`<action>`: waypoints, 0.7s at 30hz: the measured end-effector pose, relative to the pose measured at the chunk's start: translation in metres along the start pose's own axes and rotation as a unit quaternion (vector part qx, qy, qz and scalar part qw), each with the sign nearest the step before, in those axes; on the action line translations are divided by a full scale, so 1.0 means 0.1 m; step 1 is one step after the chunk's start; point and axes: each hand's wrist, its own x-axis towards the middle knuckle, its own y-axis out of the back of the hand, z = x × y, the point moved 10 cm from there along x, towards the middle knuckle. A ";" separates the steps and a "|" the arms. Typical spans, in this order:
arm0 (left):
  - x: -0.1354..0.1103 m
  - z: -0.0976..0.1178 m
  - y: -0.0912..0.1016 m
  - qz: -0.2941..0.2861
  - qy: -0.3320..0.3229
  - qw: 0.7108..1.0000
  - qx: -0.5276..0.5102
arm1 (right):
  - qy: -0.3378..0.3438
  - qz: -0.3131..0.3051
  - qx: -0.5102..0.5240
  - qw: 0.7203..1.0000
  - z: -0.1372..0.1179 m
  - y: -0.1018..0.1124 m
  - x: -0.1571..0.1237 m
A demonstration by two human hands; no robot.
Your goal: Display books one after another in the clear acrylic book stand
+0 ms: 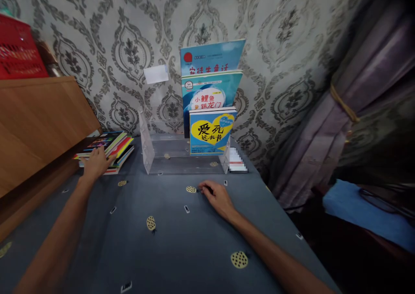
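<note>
At the left, my left hand (96,162) lies with fingers spread on a stack of books (120,149). The fingers touch the top and front edge of the stack. My right hand (218,196) rests on the tablecloth with its fingers curled in, and nothing shows in it. Ahead of it stands a clear acrylic book rack (146,147) with tiers. On the rack's right side, three books stand upright one behind another: a small blue one with a yellow heart (210,132), a teal one (235,84) and a taller blue one (214,52) at the back.
A wooden panel (42,125) borders the table at the left, with a red basket (19,52) above it. A blurred-out item (237,162) lies right of the rack. Beyond the table's right edge are a curtain (317,134) and blue cloth (363,212).
</note>
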 end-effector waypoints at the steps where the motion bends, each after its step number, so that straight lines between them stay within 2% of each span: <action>1: -0.02 0.02 0.02 0.005 -0.010 1.000 0.005 | -0.001 -0.001 0.001 1.000 0.00 0.00 0.00; 6: -0.13 0.11 0.11 0.016 -0.038 0.998 0.043 | -0.003 -0.003 0.002 1.000 -0.01 0.01 0.00; 11: -0.08 0.14 0.20 0.024 -0.042 0.994 0.093 | -0.001 0.001 0.002 1.000 -0.04 0.01 -0.01; 17: -0.01 0.11 0.07 -0.009 -0.037 0.999 0.027 | 0.001 -0.001 -0.008 1.000 -0.07 0.02 -0.01; 21: -0.05 0.13 0.08 -0.003 -0.039 0.999 0.021 | -0.004 0.001 -0.006 1.000 -0.04 0.01 -0.01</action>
